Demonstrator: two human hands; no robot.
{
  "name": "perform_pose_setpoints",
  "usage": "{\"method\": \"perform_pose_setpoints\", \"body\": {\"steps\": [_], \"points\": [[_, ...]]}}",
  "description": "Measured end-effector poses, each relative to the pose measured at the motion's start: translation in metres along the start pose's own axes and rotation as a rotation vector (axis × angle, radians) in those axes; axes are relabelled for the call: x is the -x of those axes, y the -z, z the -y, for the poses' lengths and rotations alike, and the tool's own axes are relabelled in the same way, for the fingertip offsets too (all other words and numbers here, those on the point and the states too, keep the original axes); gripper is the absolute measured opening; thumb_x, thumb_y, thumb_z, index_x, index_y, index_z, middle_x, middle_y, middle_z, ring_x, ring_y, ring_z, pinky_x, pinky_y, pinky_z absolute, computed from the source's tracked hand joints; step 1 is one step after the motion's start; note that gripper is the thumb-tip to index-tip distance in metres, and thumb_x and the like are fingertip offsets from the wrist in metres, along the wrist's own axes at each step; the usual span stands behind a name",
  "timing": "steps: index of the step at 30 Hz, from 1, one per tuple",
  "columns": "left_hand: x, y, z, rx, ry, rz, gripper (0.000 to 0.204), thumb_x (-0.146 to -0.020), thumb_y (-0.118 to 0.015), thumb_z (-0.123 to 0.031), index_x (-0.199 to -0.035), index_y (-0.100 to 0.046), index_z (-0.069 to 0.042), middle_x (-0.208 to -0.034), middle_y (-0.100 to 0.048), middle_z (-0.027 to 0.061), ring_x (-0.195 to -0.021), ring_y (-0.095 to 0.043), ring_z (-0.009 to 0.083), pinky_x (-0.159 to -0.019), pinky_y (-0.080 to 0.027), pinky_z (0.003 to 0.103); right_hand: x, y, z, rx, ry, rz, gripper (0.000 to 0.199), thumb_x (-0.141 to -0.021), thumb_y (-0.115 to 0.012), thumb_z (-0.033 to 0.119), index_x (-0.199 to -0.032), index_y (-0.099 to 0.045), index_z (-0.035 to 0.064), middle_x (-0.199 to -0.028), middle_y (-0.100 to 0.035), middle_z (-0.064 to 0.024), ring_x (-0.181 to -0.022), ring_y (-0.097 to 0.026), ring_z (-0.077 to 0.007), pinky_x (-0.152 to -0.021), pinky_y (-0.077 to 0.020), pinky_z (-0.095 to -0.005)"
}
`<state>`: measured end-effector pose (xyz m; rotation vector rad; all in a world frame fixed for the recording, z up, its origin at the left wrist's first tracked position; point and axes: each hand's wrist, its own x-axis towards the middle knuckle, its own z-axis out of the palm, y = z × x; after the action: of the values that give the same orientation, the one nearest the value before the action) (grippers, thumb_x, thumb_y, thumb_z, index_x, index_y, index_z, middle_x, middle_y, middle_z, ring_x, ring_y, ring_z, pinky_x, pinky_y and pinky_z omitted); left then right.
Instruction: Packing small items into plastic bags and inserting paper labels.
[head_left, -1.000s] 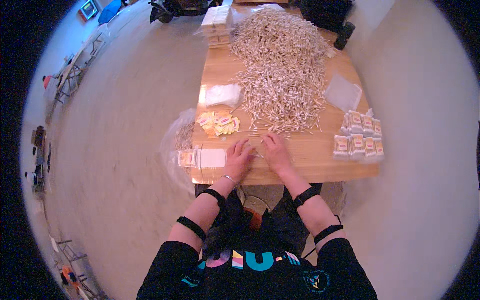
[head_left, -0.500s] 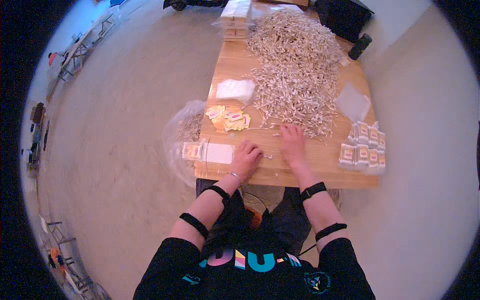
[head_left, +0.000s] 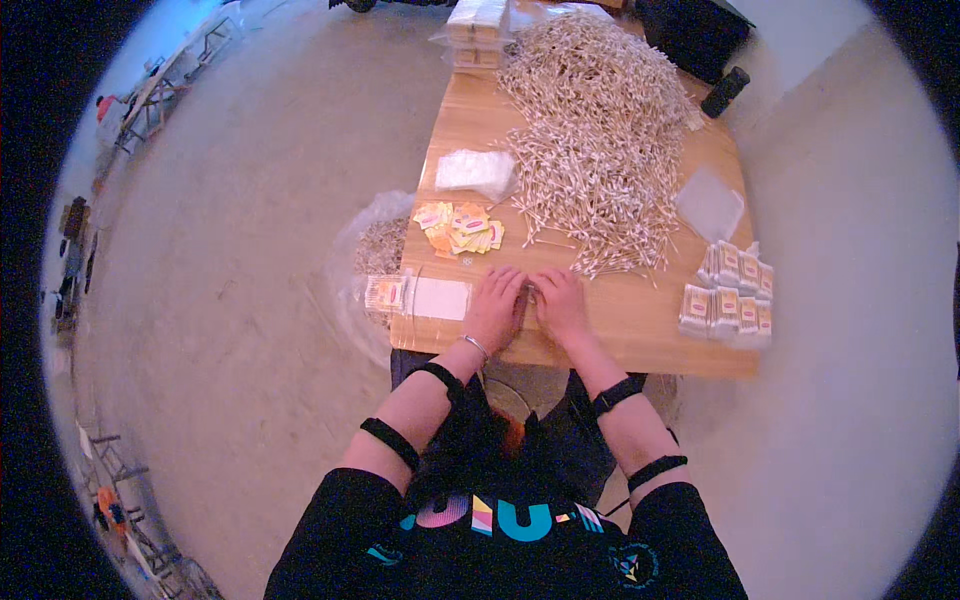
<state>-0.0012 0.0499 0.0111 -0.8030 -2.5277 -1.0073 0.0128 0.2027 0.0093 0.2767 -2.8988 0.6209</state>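
Note:
Close together near the table's front edge, my left hand (head_left: 496, 308) and my right hand (head_left: 562, 308) meet at the fingertips. Their fingers are curled closed around cotton swabs, of which only small bits show between them. Just beyond the hands spreads a big heap of loose cotton swabs (head_left: 610, 150). Left of my left hand lies a clear plastic bag with a white card (head_left: 440, 299). At the table's left edge, next to it, is a filled pack of swabs (head_left: 384, 294) with a yellow label.
Yellow printed cards (head_left: 465, 229) lie loose at the left, with a stack of white plastic bags (head_left: 474, 173) behind them. Several filled swab packs (head_left: 728, 312) stand at the right, near a clear sheet (head_left: 711, 205). A plastic sack (head_left: 362, 235) hangs beside the left edge.
My right hand has come back from the edge of the heap to my left hand, and the few swabs beside it there are gone. My left hand has shifted slightly away from me.

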Motion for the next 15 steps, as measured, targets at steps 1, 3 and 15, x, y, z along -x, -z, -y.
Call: {"method": "perform_pose_setpoints", "body": {"steps": [1, 3, 15], "points": [[0.000, -0.001, 0.003, -0.020, -0.030, 0.000, 0.030, -0.076, -0.057, -0.006, -0.105, -0.053, -0.004, -0.108, -0.053, 0.0148, -0.107, -0.047, 0.0324, -0.097, -0.036, 0.043, 0.005, 0.006, 0.004, -0.016, -0.037, -0.037, 0.044, -0.068, -0.065, 0.016, -0.110, -0.055, 0.0113, -0.115, -0.049, -0.0088, -0.106, -0.045, -0.0296, -0.090, -0.0368, -0.0425], [0.002, -0.002, 0.007, 0.032, -0.011, 0.018, 0.027, -0.076, -0.058, -0.006, -0.102, -0.054, -0.003, -0.106, -0.054, 0.0138, -0.105, -0.049, 0.0316, -0.096, -0.038, 0.043, 0.015, 0.021, 0.013, 0.016, -0.068, -0.102, 0.052, -0.064, -0.070, 0.020, -0.112, -0.053, 0.0102, -0.117, -0.048, -0.0095, -0.108, -0.043, -0.0300, -0.092, -0.0358, -0.0430], [-0.001, 0.003, 0.010, 0.071, -0.098, -0.035, 0.012, -0.069, -0.063, -0.004, -0.081, -0.060, -0.006, -0.086, -0.056, 0.0079, -0.088, -0.052, 0.0285, -0.081, -0.044, 0.039, 0.014, 0.037, -0.035, 0.082, -0.052, -0.127, 0.038, -0.068, -0.068, 0.016, -0.105, -0.060, 0.0118, -0.107, -0.054, -0.0060, -0.102, -0.046, -0.0277, -0.089, -0.0397, -0.0393]]}}
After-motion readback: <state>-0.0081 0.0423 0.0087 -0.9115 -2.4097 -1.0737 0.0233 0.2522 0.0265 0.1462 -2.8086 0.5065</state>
